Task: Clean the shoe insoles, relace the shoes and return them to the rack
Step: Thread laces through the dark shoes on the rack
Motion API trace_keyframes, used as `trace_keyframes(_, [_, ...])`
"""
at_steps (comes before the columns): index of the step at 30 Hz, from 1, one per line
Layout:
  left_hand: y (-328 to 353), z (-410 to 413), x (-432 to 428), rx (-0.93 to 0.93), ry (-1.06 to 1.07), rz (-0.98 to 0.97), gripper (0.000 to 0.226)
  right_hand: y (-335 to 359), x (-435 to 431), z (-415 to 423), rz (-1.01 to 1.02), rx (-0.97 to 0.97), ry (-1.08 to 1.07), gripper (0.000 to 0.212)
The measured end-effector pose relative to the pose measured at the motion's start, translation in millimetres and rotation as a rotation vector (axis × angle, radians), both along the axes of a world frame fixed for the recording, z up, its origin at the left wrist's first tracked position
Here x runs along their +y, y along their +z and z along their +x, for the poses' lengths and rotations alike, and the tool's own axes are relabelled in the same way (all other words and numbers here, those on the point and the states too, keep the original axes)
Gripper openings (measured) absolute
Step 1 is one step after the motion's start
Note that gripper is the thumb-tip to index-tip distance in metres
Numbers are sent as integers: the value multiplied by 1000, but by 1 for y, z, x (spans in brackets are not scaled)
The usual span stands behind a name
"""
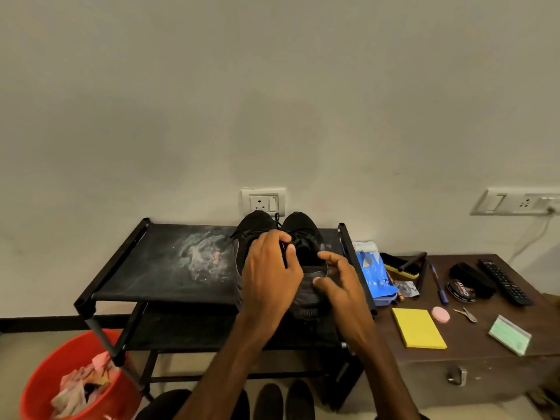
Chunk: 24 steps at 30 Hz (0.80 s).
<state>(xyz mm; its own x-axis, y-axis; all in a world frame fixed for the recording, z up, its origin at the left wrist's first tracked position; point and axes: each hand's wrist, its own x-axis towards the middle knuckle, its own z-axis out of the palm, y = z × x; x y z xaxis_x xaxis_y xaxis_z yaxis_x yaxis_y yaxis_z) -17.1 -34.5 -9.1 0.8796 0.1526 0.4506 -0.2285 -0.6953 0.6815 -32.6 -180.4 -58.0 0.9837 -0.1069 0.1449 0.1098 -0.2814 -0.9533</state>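
Head view: left hand (269, 268) pinches lace (285, 253) of 1 shoe (303, 233) on rack (145, 268), right hand (338, 278) half-curled, hold unclear; best brace heel, draw lace evenly.

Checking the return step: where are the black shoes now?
Head view: the black shoes stand at the right end of the shoe rack's top shelf, below the wall socket, under the left hand and right hand.

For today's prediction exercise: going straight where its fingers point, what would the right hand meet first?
Probably the left hand, beside the right hand over the black fabric shoe; depth unclear.
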Motion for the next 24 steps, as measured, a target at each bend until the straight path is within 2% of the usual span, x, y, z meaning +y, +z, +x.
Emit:
trace_keyframes(2, [15,18,4,195,-19,116,16,9,-8,17,135,67,-51,30])
trace_keyframes(4, [31,32,6,333,-57,258,23,20,-11,34,110,97,-118,19])
trace_keyframes(5, [37,39,5,387,-78,335,28,23,-12,45,57,113,-109,22])
trace_keyframes(8, [45,54,-4,476,-99,571,41,30,-13,78,-226,190,-23,53])
trace_keyframes(11, [41,62,-11,466,-62,674,38,32,-6,100,-469,232,-24,58])
trace_keyframes(17, [30,59,-14,432,-8,624,28,32,-8,90,-485,132,-118,32])
trace_keyframes(20, [29,52,-16,389,9,558,36,37,-7,77,-472,103,-154,30])
trace_keyframes(24, [34,36,-18,340,-54,463,30,34,-10,55,-478,44,-210,31])
